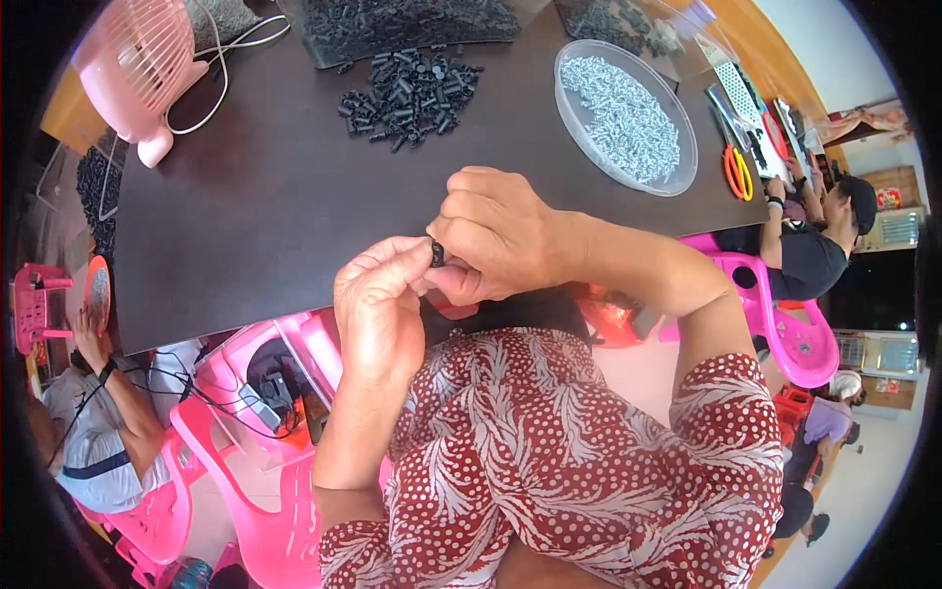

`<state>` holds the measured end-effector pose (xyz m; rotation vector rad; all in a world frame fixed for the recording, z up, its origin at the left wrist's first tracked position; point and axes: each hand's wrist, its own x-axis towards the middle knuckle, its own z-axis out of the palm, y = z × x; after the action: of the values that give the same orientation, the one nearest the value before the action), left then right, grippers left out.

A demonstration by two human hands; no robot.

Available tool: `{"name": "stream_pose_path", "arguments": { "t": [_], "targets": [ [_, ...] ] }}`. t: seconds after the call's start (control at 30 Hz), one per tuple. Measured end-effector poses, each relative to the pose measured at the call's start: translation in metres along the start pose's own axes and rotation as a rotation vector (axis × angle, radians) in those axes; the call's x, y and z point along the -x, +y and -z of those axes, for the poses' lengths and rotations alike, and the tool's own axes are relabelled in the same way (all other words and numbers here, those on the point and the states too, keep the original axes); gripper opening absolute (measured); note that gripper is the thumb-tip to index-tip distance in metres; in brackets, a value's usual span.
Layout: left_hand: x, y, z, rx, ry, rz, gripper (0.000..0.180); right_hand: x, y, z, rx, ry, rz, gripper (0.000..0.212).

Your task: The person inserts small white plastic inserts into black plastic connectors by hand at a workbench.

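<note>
Just over the near edge of the dark table (245, 226), my two hands meet at a small black plastic part (438, 255). Thumb and fingers of my left hand (381, 304) pinch it from one side. My right hand (500, 236) is closed, its thumb and curled forefinger against the other side of the same part. Whether a screw sits in it is hidden by my fingers. Farther back lies a loose pile of small black cylindrical parts (412, 96). Right of that pile, a round clear tray (684, 128) holds a heap of small silvery pieces (628, 118), probably screws.
A pink fan (137, 69) with a white cord stands at the back left. Behind the pile is a clear bin of black parts (412, 22). Orange-handled scissors (737, 173) lie at the right edge. People sit on both sides, near pink chairs (800, 334).
</note>
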<state>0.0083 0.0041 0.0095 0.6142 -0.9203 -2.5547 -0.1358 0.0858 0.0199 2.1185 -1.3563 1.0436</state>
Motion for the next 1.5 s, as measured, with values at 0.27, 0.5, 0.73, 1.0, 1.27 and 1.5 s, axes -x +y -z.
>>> {"name": "stream_pose_path", "arguments": {
  "t": [0.27, 0.5, 0.73, 1.0, 1.27, 1.5],
  "targets": [
    [-0.001, 0.002, -0.001, 0.035, 0.021, 0.016, 0.012, -0.002, 0.007, -0.003, -0.028, -0.013, 0.056, 0.026],
    [-0.005, 0.003, -0.003, -0.059, 0.016, 0.034, 0.022, 0.001, 0.011, 0.004, -0.035, 0.012, 0.009, 0.024],
    [-0.02, 0.006, -0.009, -0.447, 0.055, -0.279, 0.021, 0.002, 0.041, 0.057, 0.298, 0.032, -0.292, 0.03],
    [-0.028, 0.013, 0.0, -0.529, 0.101, -0.352, 0.02, -0.016, 0.149, 0.129, 0.457, 0.322, -0.755, 0.022],
    [-0.034, 0.016, -0.005, -0.562, 0.07, -0.301, 0.016, 0.047, 0.282, 0.215, 0.879, 0.405, -0.802, 0.025],
    [-0.05, 0.008, -0.002, -0.608, 0.115, -0.352, 0.017, 0.017, 0.216, 0.173, 0.376, 0.436, -0.336, 0.021]
  ]
}}
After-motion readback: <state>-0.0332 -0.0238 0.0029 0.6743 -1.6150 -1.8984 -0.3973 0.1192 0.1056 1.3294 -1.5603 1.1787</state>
